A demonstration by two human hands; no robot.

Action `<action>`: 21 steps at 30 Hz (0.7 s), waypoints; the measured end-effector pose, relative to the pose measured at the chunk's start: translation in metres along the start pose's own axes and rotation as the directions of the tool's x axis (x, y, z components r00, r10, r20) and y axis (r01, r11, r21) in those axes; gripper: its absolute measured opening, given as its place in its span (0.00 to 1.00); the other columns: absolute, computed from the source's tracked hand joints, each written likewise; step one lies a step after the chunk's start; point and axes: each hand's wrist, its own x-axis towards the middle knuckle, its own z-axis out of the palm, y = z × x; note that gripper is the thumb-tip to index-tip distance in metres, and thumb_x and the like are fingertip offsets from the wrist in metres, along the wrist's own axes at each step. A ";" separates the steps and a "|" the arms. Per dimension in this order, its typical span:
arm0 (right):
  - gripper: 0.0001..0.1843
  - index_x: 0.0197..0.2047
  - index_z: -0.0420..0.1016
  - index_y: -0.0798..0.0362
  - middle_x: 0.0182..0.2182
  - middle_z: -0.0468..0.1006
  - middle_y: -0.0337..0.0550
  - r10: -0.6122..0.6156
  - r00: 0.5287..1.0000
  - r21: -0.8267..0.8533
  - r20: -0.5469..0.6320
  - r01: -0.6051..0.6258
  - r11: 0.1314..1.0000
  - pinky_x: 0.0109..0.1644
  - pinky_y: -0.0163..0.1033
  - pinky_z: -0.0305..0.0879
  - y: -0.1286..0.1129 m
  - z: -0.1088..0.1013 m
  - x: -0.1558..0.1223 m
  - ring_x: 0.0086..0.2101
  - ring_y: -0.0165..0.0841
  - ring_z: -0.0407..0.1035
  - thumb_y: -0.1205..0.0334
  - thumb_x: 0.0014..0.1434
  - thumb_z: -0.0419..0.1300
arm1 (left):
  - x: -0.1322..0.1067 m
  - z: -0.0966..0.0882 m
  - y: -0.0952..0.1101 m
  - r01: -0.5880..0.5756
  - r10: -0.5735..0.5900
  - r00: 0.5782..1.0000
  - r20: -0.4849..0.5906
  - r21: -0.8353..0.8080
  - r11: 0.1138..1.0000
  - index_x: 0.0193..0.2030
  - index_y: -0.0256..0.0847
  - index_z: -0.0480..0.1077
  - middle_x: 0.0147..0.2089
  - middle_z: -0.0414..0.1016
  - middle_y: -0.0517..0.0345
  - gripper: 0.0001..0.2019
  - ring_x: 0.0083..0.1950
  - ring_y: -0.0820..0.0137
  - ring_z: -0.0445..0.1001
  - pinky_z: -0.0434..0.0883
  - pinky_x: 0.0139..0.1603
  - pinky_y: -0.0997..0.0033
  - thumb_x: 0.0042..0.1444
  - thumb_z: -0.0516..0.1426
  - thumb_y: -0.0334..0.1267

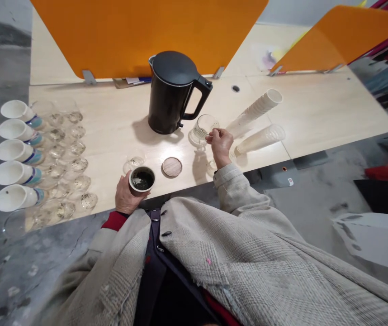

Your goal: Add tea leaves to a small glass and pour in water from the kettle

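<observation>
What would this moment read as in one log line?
left hand: holding cup, dark contents | right hand: at glass, grip unclear | kettle: upright on table | coaster: beside cup

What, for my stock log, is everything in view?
Kettle: one, black, centre
Canister: one, pale rim, front
Wooden disc: one, brown, beside canister
Glass cup: one, clear, centre
Thin utensil: one, colour unclear, at glass cup
Paper cups: five, white and blue, left
Small cups: many, clear, mostly left
Cup stacks: two, white and clear, right
Partitions: two, orange, back
Table: one, pale, beneath
Blurred item: one, red, right
Left hand: one, red-cuffed, holding canister
Right hand: one, grey-sleeved, holding utensil
</observation>
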 end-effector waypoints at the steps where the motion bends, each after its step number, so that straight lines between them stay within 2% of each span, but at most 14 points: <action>1: 0.07 0.40 0.76 0.54 0.31 0.80 0.38 0.000 1.000 -0.019 0.004 0.000 1.000 0.32 0.34 0.77 0.001 -0.001 0.000 0.28 0.30 0.80 0.60 0.64 0.59 | 0.000 0.000 0.000 0.007 -0.007 1.000 0.013 0.000 1.000 0.75 0.38 0.61 0.70 0.74 0.34 0.56 0.72 0.40 0.73 0.67 0.77 0.41 0.44 0.75 0.61; 3: 0.10 0.46 0.76 0.55 0.31 0.79 0.36 0.007 1.000 -0.040 -0.002 -0.007 0.999 0.31 0.34 0.77 0.002 -0.005 0.000 0.27 0.30 0.79 0.60 0.63 0.60 | 0.000 -0.001 0.001 0.022 -0.023 0.999 0.037 0.005 1.000 0.76 0.38 0.61 0.70 0.74 0.34 0.57 0.73 0.39 0.72 0.67 0.77 0.41 0.44 0.75 0.61; 5: 0.19 0.54 0.75 0.56 0.31 0.78 0.34 0.011 1.000 -0.033 -0.004 -0.012 0.999 0.29 0.34 0.77 0.002 -0.014 -0.004 0.26 0.30 0.79 0.59 0.61 0.63 | 0.000 -0.001 0.002 0.027 -0.027 0.998 0.050 0.011 1.000 0.76 0.38 0.61 0.71 0.73 0.34 0.56 0.74 0.40 0.71 0.66 0.78 0.41 0.44 0.75 0.60; 9: 0.36 0.67 0.67 0.55 0.29 0.78 0.30 -0.014 1.000 0.016 0.026 0.014 1.000 0.26 0.34 0.76 -0.013 -0.041 -0.033 0.23 0.30 0.77 0.54 0.59 0.69 | -0.001 -0.002 0.004 0.016 -0.016 0.998 0.057 -0.002 1.000 0.76 0.37 0.60 0.72 0.72 0.32 0.56 0.74 0.40 0.70 0.66 0.78 0.41 0.45 0.75 0.59; 11: 0.38 0.69 0.66 0.54 0.29 0.79 0.31 -0.047 0.997 -0.002 0.058 0.047 0.999 0.28 0.36 0.78 -0.024 -0.054 -0.059 0.25 0.31 0.78 0.52 0.60 0.70 | -0.001 -0.002 0.005 0.022 -0.022 0.997 0.069 -0.004 1.000 0.77 0.37 0.60 0.72 0.72 0.33 0.57 0.75 0.39 0.70 0.67 0.77 0.40 0.45 0.75 0.60; 14: 0.32 0.64 0.72 0.50 0.31 0.81 0.34 -0.128 0.974 -0.067 0.186 0.143 0.987 0.36 0.39 0.81 -0.035 -0.059 -0.100 0.28 0.32 0.78 0.46 0.62 0.70 | 0.000 -0.003 0.006 0.030 -0.030 0.996 0.083 0.010 1.000 0.76 0.38 0.60 0.73 0.72 0.35 0.57 0.75 0.39 0.69 0.66 0.78 0.40 0.44 0.75 0.61; 16: 0.30 0.62 0.76 0.49 0.36 0.84 0.40 -0.182 0.914 -0.152 0.361 0.250 0.956 0.44 0.46 0.82 -0.034 -0.050 -0.122 0.33 0.35 0.80 0.41 0.64 0.69 | 0.001 -0.003 0.006 0.032 -0.034 0.996 0.085 0.024 0.999 0.76 0.39 0.61 0.72 0.72 0.35 0.57 0.74 0.39 0.70 0.65 0.78 0.41 0.44 0.75 0.62; 18: 0.33 0.64 0.76 0.50 0.49 0.85 0.52 -0.227 0.806 -0.242 0.546 0.411 0.879 0.55 0.56 0.80 -0.026 -0.034 -0.138 0.45 0.44 0.80 0.37 0.65 0.67 | 0.001 -0.003 0.007 0.031 -0.034 0.996 0.087 0.037 0.999 0.75 0.39 0.62 0.71 0.74 0.36 0.57 0.73 0.39 0.71 0.65 0.79 0.41 0.43 0.76 0.62; 21: 0.41 0.71 0.71 0.54 0.70 0.71 0.64 -0.238 0.635 -0.318 0.735 0.633 0.706 0.69 0.68 0.67 -0.009 -0.008 -0.149 0.65 0.57 0.68 0.37 0.65 0.67 | 0.002 -0.004 0.008 0.002 -0.006 0.995 0.095 0.040 0.999 0.74 0.38 0.63 0.68 0.75 0.35 0.56 0.72 0.39 0.72 0.62 0.80 0.39 0.43 0.76 0.62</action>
